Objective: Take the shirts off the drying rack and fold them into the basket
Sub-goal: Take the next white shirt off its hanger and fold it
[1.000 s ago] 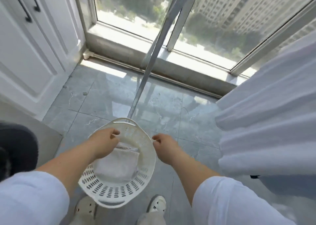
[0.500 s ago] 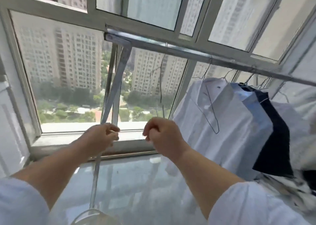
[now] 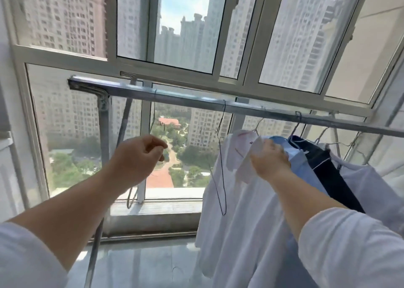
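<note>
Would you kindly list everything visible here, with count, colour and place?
rail: one, silver, across the window
white shirt: one, hanging nearest the rail's bare end
blue shirt: one, light blue, behind the white one
dark garment: one, navy, next along
empty hangers: at least two, thin wire, on the rail's bare part
window: pale frames, tower blocks outside
left hand: fingers curled, near a hanger; a grip is unclear
right hand: grips the white shirt's collar
</note>
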